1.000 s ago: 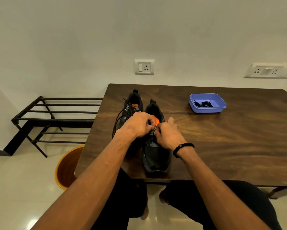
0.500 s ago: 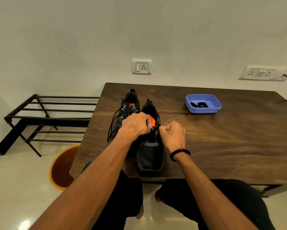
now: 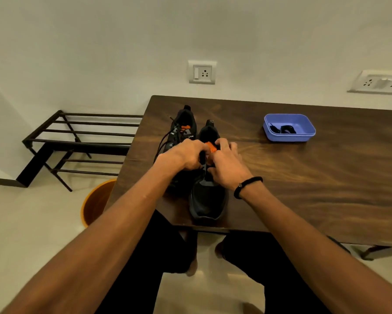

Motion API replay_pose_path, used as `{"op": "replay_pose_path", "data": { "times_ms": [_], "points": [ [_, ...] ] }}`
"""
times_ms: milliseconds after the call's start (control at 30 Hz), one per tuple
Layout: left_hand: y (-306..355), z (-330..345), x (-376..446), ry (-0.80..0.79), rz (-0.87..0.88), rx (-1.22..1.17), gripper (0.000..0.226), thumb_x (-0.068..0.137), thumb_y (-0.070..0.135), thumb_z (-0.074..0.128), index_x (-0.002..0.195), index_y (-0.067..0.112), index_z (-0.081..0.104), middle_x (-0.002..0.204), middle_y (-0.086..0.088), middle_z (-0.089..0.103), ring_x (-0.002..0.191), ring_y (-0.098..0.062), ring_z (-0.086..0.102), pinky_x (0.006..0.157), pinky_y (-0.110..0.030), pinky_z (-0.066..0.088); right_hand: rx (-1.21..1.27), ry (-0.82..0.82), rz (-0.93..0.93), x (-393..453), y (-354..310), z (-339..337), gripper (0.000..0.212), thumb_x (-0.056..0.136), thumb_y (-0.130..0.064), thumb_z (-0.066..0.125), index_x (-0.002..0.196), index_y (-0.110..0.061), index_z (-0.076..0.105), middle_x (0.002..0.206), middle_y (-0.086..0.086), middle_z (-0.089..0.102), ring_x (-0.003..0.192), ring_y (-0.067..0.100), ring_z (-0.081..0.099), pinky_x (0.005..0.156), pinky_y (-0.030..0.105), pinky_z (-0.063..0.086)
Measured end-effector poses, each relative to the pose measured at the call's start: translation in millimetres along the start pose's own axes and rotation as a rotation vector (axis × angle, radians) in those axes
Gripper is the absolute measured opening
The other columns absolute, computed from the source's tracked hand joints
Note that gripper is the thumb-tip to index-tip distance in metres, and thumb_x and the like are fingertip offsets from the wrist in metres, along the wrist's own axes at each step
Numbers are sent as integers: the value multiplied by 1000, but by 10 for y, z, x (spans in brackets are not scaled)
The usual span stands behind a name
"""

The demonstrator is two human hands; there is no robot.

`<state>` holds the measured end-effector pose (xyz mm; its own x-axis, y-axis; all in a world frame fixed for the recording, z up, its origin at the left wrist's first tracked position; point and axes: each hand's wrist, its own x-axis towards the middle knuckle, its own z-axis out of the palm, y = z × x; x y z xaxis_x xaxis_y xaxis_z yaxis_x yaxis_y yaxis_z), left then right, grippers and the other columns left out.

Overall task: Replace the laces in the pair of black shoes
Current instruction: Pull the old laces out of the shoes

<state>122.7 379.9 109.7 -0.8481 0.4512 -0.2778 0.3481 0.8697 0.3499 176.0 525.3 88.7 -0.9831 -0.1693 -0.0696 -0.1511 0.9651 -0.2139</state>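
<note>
Your left hand (image 3: 186, 155): fingers curled over the throat of the nearer shoe, clamped on its upper edge; whether a lace is pinched inside cannot be told
Your right hand (image 3: 226, 166): fingers bent and closed on the same shoe's orange tongue (image 3: 210, 148), thumb side against the eyelet area; black band on the wrist (image 3: 247, 185)
Nearer shoe (image 3: 207, 200): black, matte, toe pointing towards you at the table's near edge; heel away from you; no lace visible on the exposed forefoot
Second shoe (image 3: 181, 130): black with an orange tab and small white mark; touching the first on its left side; loose black lace (image 3: 162, 143) looping off its left flank
Table (image 3: 315, 177): dark wood grain; both shoes stand near its left end
Blue tray (image 3: 289, 127): well apart to the right; a coiled black lace (image 3: 285, 129) lies in it
Surroundings: black metal rack (image 3: 81, 141) by the wall; orange bin (image 3: 97, 200) beside the table
</note>
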Motion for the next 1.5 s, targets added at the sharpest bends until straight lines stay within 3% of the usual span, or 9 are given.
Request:
{"op": "replay_pose_path", "data": {
  "times_ms": [100, 233, 533, 800, 900, 1033, 1167, 1267, 1500],
  "points": [
    [88, -198, 148, -73, -29, 73, 27, 77, 15, 83, 79, 36, 66, 90, 0, 69, 89, -23, 67, 89, -47, 59, 70, 29, -23, 50, 68, 23, 26, 93, -22, 72, 118, -17, 70, 145, 10, 33, 128, 36, 37, 104, 45, 46],
    [57, -139, 297, -95, -71, 84, 27, 79, 16, 83, 78, 37, 65, 90, 1, 69, 87, -23, 68, 88, -47, 60, 100, 180, -28, 8, -2, 72, 28, 93, -11, 62, 120, -16, 68, 126, 10, 38, 110, 30, 41, 91, 38, 50],
    [129, -56, 214, 9, -82, 163, 34, 92, 15, 64, 123, 29, 63, 110, -6, 60, 98, -32, 64, 88, -46, 56, 47, 8, 127, 13, -66, -25, 36, 96, -16, 66, 130, -22, 59, 152, 9, 24, 134, 37, 30, 108, 48, 44],
    [33, -69, 138, 17, -87, 136, 36, 86, 31, 75, 120, 38, 63, 119, -2, 65, 106, -28, 65, 93, -48, 56, 124, 67, 133, 113, -88, -38, 17, 85, -11, 69, 92, -17, 54, 114, 9, 37, 102, 32, 44, 76, 34, 44],
    [26, -98, 172, 13, -93, 94, 25, 84, 26, 80, 86, 44, 62, 108, 5, 67, 101, -23, 66, 93, -46, 56, 281, 73, 285, 56, -31, -144, 18, 78, -9, 71, 75, -12, 53, 92, 12, 56, 84, 29, 59, 61, 32, 44],
    [-10, -110, 256, -43, -85, 7, 24, 79, 13, 86, 83, 30, 70, 87, 8, 72, 89, -15, 70, 92, -43, 58, 263, 151, 527, -101, 309, -397, 17, 75, -12, 67, 68, -9, 51, 73, 11, 56, 66, 29, 55, 55, 30, 41],
    [-6, -142, 273, -90, -55, -38, 26, 76, 11, 89, 85, 29, 72, 83, 8, 71, 89, -14, 71, 93, -43, 59, 161, 160, 495, -95, 545, -421, 11, 85, -20, 71, 88, -13, 64, 98, 14, 68, 89, 33, 63, 81, 45, 58],
    [-13, -136, 287, -91, -19, -16, 26, 79, 12, 87, 91, 30, 71, 89, 10, 69, 94, -13, 70, 97, -39, 57, 196, 134, 196, -27, 407, -310, 35, 89, -20, 77, 122, -23, 68, 131, 6, 59, 119, 25, 59, 99, 32, 47],
    [-35, -123, 245, -81, -8, 24, 30, 80, 13, 84, 103, 32, 75, 94, 4, 72, 90, -16, 70, 90, -37, 60, 55, 13, 64, 11, 83, 15, 29, 94, -26, 71, 123, -22, 71, 152, 9, 28, 137, 37, 27, 109, 50, 43]
  ]
}}
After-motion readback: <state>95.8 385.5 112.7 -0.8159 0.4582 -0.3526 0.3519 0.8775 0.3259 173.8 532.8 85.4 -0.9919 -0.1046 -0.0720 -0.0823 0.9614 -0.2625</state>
